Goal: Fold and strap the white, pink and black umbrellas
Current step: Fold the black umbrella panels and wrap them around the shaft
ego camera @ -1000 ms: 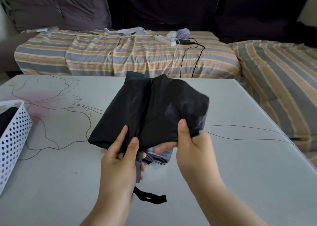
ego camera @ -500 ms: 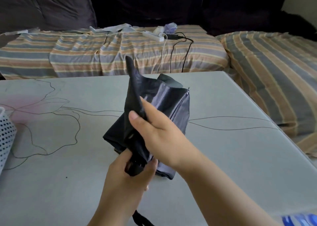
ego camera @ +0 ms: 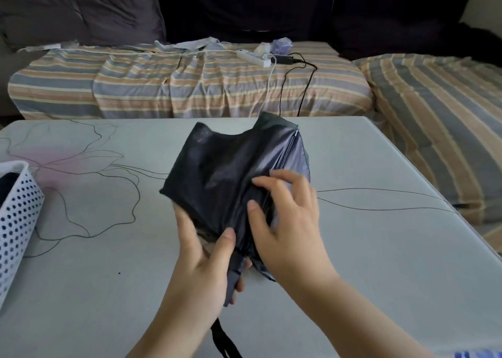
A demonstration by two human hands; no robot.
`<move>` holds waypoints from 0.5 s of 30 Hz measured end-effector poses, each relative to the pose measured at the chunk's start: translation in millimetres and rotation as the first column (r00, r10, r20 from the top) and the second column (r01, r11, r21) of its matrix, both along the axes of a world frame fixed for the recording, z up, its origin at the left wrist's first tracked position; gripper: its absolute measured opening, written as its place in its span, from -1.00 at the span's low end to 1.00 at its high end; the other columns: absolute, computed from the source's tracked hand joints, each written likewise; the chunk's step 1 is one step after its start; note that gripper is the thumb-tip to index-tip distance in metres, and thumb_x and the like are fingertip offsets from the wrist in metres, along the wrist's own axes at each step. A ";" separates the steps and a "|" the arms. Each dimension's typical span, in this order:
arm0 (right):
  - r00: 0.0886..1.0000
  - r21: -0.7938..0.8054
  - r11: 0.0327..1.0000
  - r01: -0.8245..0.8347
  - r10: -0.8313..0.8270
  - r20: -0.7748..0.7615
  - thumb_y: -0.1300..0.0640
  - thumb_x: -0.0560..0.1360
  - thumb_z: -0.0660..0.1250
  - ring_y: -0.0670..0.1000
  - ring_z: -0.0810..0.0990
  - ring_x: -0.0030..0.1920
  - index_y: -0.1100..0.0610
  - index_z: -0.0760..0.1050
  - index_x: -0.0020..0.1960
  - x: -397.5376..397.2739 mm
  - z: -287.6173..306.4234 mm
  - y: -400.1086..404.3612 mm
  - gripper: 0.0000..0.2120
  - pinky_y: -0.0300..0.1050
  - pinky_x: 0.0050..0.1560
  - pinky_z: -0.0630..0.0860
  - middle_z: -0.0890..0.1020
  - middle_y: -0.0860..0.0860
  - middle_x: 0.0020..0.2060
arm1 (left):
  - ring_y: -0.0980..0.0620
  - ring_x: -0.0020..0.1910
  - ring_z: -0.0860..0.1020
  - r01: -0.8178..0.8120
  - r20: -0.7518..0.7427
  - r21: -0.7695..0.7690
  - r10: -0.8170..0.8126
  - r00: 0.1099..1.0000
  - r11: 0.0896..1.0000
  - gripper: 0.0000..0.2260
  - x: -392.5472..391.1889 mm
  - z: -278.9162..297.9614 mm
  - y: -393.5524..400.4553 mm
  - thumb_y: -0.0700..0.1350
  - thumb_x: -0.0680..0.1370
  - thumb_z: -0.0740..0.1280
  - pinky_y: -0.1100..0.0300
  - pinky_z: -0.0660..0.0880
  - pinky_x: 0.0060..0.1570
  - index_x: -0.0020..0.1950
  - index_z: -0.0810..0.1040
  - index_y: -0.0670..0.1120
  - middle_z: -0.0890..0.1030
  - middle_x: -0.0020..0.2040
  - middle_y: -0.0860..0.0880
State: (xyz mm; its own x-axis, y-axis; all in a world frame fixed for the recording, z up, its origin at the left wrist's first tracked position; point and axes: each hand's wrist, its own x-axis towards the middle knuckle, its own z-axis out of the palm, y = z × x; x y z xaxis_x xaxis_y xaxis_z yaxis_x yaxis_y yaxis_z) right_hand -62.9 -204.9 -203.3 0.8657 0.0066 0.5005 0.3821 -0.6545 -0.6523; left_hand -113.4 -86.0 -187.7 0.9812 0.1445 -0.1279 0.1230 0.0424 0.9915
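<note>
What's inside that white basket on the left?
Only something dark shows inside the white basket at its near top edge. What it is cannot be told; the basket's dotted wall and the picture's edge hide the rest.

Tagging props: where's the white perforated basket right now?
Head view, far left edge: the white perforated basket stands on the grey table, left of the black umbrella.

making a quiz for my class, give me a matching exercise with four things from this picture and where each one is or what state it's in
Things:
1. black umbrella
2. white basket
3. power strip
4. wrist strap

Places or states:
A. at the table's left edge
B. on the striped sofa cover
C. hanging below the handle
D. held above the table, canopy loose

Pairs: 1-D, 2-A, 3-B, 4-C
</note>
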 end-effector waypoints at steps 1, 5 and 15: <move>0.999 -0.075 0.997 -0.017 0.015 -0.029 -0.11 0.52 0.10 -0.04 0.23 0.38 -0.07 0.46 0.26 0.8 -0.8 0.5 -0.62 -0.06 0.39 0.16 0.35 -0.13 0.28 | -0.13 -0.50 0.46 0.019 0.015 0.041 -0.019 1.000 0.999 -0.25 -1.7 1.2 0.9 -0.14 0.61 0.20 0.18 0.39 -0.56 0.29 -0.19 0.61 0.61 -0.39 -0.16; 0.982 -0.234 0.970 -0.058 0.013 -0.187 -0.25 0.52 -0.02 -0.01 -0.26 0.51 -0.24 0.37 0.37 4.7 11.1 -2.7 -0.53 -0.04 0.41 -0.26 0.09 -0.20 0.50 | -0.08 -0.49 0.50 0.081 0.039 0.173 -0.089 0.995 0.982 -0.16 -5.2 -0.7 2.4 -0.14 0.61 0.20 0.23 0.44 -0.51 0.19 -0.38 0.63 0.60 -0.37 -0.21; 0.969 0.131 0.977 -0.169 0.189 -0.159 0.11 0.63 0.16 -0.15 -0.12 0.54 -0.13 0.24 0.48 11.5 18.4 -14.2 -0.56 0.06 0.53 0.03 0.04 -0.26 0.50 | -0.04 -0.53 0.43 0.026 0.037 -0.004 -0.026 0.999 1.000 -0.68 5.1 -7.8 0.4 -0.13 0.62 0.18 0.21 0.33 -0.57 0.18 0.51 0.29 0.57 -0.41 -0.16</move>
State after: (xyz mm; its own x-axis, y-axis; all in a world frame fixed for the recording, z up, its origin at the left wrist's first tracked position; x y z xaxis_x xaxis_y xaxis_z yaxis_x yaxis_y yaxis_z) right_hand -51.4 -219.1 -184.9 0.9278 0.1203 0.3532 0.3638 -0.5021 -0.7846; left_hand -108.3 -85.6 -195.5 0.9888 0.1180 -0.0919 0.0873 0.0438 0.9952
